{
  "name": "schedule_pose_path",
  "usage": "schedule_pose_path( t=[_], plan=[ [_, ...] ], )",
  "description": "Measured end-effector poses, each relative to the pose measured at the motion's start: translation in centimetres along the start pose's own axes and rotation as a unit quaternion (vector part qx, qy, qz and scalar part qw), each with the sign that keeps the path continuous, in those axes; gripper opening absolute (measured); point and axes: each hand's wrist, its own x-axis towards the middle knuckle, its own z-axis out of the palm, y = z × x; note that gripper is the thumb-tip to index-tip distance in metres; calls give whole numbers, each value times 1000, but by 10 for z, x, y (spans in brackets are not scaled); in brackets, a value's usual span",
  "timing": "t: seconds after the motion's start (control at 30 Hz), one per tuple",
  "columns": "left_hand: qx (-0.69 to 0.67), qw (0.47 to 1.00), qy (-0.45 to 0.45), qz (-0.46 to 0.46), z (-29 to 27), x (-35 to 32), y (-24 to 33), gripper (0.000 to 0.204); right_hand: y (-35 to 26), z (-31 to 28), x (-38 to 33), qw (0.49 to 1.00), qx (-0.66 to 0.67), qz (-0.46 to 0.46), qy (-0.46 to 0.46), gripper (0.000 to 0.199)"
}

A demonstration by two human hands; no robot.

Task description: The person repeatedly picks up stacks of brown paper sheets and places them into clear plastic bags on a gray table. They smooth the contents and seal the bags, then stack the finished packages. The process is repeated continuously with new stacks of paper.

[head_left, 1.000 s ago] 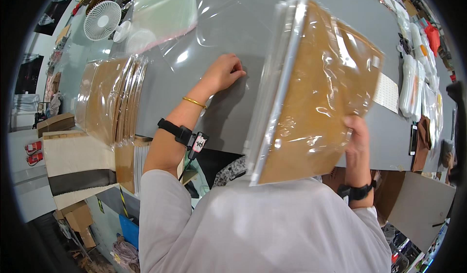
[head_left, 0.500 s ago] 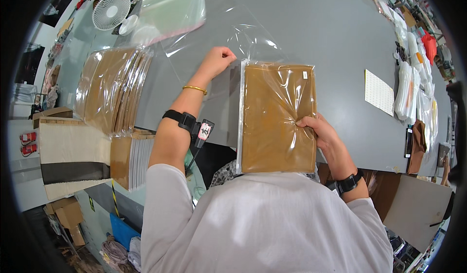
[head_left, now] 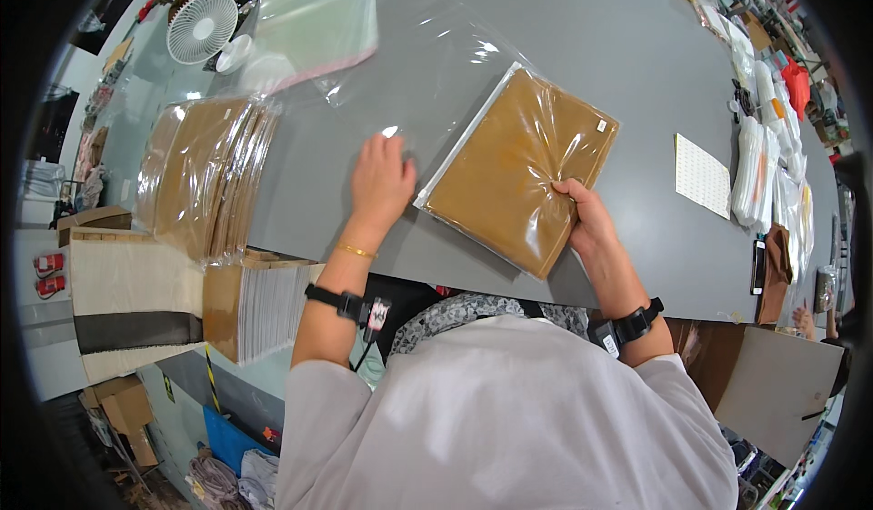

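Left hand [head_left: 382, 183] lies flat, palm down, fingers together, at frame centre-left. Right hand [head_left: 587, 219] curls in a pinch at centre-right; both forearms rise from below.

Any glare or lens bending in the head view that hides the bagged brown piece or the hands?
Head view: white glare streaks on the loose clear bag and faintly on the bagged brown piece, which stays readable; left hand and right hand look sharp; the grey table edges bow toward the dark fisheye rim.
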Motion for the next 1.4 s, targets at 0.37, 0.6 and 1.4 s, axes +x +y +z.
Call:
schedule_pose_path(
  t=[0.37,0.6,1.4],
  plan=[
    [-587,637,34,-500,-6,-2,-4,16,13,35,6,981,185,31,-48,32],
    [-587,655,20,-475,13,-7,9,18,-10,43,-5,992,-116,-12,-47,52],
    [-488,801,-17,-347,37,-2,-13,15,-93,130,88,504,-731,-460,-1,44]
  ],
)
